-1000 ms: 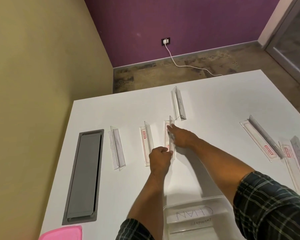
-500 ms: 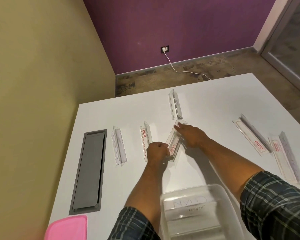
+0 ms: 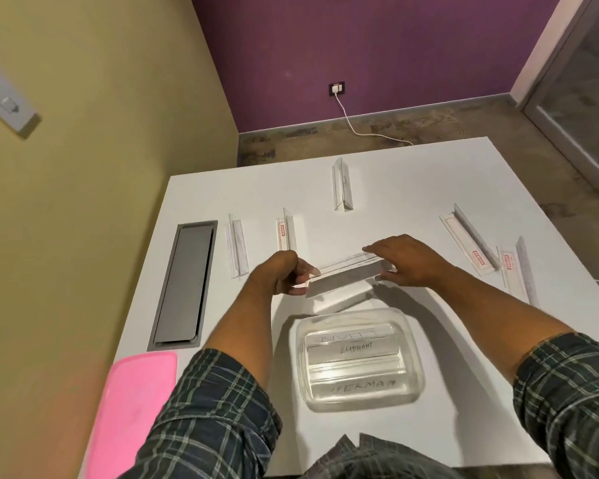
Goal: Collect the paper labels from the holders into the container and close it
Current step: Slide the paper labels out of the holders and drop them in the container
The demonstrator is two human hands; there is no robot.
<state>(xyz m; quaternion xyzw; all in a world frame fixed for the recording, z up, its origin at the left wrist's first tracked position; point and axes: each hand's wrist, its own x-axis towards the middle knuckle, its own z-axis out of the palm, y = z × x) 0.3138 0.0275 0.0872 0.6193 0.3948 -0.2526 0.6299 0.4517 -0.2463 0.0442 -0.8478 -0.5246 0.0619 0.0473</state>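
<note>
Both hands hold one clear acrylic label holder (image 3: 346, 274) crosswise above the white table (image 3: 412, 174), just beyond the clear container (image 3: 417, 375). My left hand (image 3: 284, 273) pinches its left end and my right hand (image 3: 408, 261) grips its right end. A white paper label shows inside the holder. The container is open and holds paper labels (image 3: 357, 349) with handwritten words. The pink lid (image 3: 132, 402) lies at the near left. Several other holders lie on the table: two at the left (image 3: 237, 250) (image 3: 287, 229), one far (image 3: 342, 184), two at the right (image 3: 469, 242) (image 3: 519, 271).
A grey cable hatch (image 3: 184, 285) is set into the table at the left. An olive wall runs close along the left side. A white cable (image 3: 360, 129) trails across the floor behind the table from a wall socket. A door frame stands at the far right.
The holder was lying on the table among the others; both hands have lifted it, turned it crosswise and brought it nearer, toward the container. The view has tilted down.
</note>
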